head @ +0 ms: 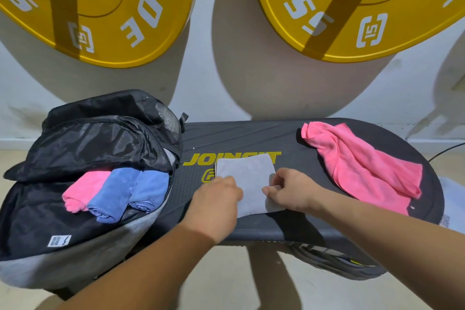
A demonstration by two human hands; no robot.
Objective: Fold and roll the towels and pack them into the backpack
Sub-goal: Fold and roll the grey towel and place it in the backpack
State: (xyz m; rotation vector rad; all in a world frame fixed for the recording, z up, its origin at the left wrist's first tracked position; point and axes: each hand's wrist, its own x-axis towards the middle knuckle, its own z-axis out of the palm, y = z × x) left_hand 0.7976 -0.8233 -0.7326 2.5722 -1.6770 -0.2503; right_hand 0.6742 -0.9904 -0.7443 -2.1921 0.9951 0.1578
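Grey towel (247,176) folded on board (251,138); left hand (216,196), right hand (289,189) pinch its side edges.

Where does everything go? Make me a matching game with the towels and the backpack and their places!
Things:
1. folded grey cloth towel
2. crumpled pink cloth towel
3. rolled pink cloth towel
4. open black-and-grey fabric backpack

Places:
A. left end of the black plastic step board
B. inside the backpack, beside two rolled blue towels
C. held by the left hand and right hand
D. loose at the board's right end

Pairs: 1-C, 2-D, 3-B, 4-A
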